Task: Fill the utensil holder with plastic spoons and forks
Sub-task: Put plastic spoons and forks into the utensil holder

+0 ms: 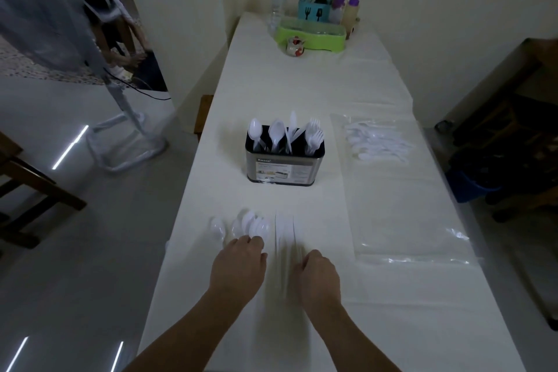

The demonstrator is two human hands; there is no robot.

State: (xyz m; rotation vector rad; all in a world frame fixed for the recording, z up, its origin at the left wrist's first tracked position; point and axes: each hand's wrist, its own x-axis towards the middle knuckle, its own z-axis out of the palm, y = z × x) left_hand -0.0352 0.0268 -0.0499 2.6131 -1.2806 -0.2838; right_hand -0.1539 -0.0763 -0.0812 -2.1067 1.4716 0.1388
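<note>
Both hands low on table [302, 84]. Left hand [238, 263] fingers curled onto spoons [252, 226], grip hidden. Right hand [317, 275] curled beside knives [283, 232]; hold unclear. Handles run nearward. Utensil holder [284, 164] straight ahead, well apart, partly filled.

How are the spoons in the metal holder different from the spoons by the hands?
The spoons in the metal holder stand upright, bowls up, sorted into slots. The spoons by the hands lie flat on the table in a loose cluster. Both are white plastic.
</note>
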